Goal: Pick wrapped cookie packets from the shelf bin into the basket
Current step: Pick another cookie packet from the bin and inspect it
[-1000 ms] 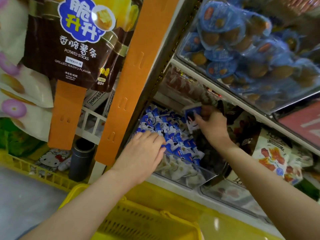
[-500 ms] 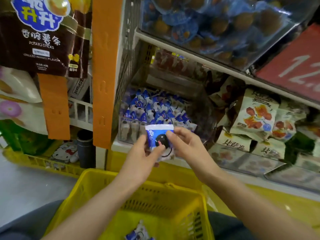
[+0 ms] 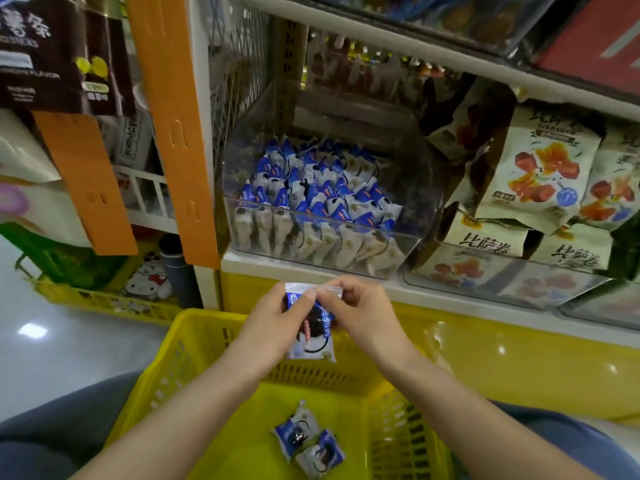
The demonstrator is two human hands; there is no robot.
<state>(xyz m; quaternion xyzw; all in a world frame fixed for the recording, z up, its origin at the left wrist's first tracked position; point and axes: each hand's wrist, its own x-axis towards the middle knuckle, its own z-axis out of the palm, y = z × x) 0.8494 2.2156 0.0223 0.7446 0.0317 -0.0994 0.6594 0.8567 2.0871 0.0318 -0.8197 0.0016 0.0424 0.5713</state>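
Observation:
A blue and white wrapped cookie packet (image 3: 313, 336) hangs upright over the yellow basket (image 3: 194, 344). My left hand (image 3: 277, 323) and my right hand (image 3: 360, 313) both pinch its top edge. Two more packets (image 3: 308, 441) lie on the basket floor. Above, on the shelf, a clear plastic bin (image 3: 412, 216) holds several more of the same packets (image 3: 311, 188).
Cream snack bags (image 3: 540, 168) fill the bins to the right of the cookie bin. An orange hanging strip (image 3: 173, 116) and dark potato-stick bags (image 3: 59, 57) hang at left. A low yellow crate (image 3: 104, 299) stands on the floor at left. The yellow shelf base (image 3: 519, 372) runs behind the basket.
The right hand took one packet out of the bin and brought it down; the left hand left the bin and joined it. Both now hold the packet over the basket.

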